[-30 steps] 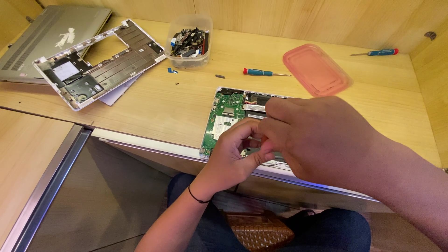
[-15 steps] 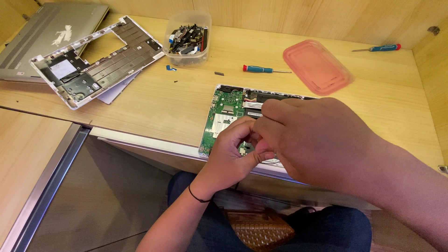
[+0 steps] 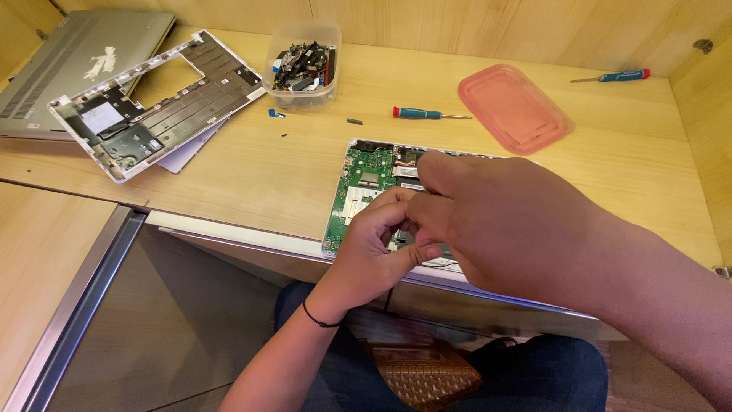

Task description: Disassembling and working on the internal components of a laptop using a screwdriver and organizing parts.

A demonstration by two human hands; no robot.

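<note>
Both hands are bunched together right over the opened white laptop base with the green circuit board, which lies at the front edge of the light wooden desk, just above the lap. The left hand has its fingers curled in, tips pinched against the right hand, whose fingers are also bent down onto the board. Honestly can't tell what either one is pinching, if anything; the spot is covered by the knuckles.

Further out: a blue-handled screwdriver with a red collar lies just behind the board, and a pink translucent plastic lid sits to its right. A second blue screwdriver is near the back corner. A clear plastic tub of small dark parts stands at the back, with a stripped white laptop frame and a grey closed laptop off to the left.
</note>
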